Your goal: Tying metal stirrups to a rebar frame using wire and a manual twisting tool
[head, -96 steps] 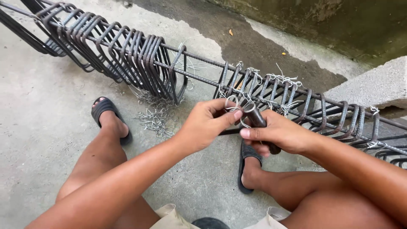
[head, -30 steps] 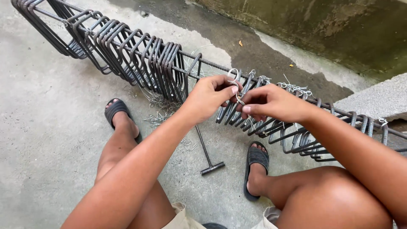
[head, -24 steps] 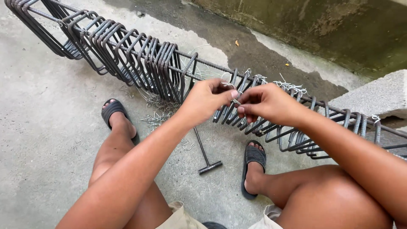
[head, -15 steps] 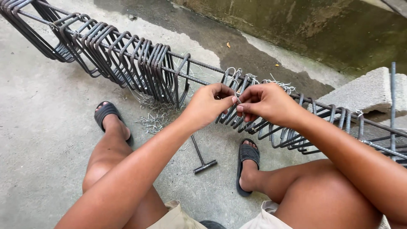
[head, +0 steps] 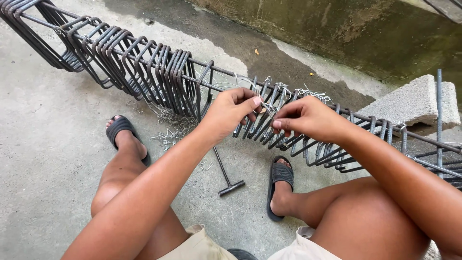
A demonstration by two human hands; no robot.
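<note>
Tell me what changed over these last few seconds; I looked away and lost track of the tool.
The right hand let go of the T-handled tool, which it gripped about three seconds ago; the tool now lies on the concrete floor between the feet. Both hands moved up to the rebar cage, the left hand and right now pinching thin tie wire at a stirrup. The cage and loose wire pile stayed put.
</note>
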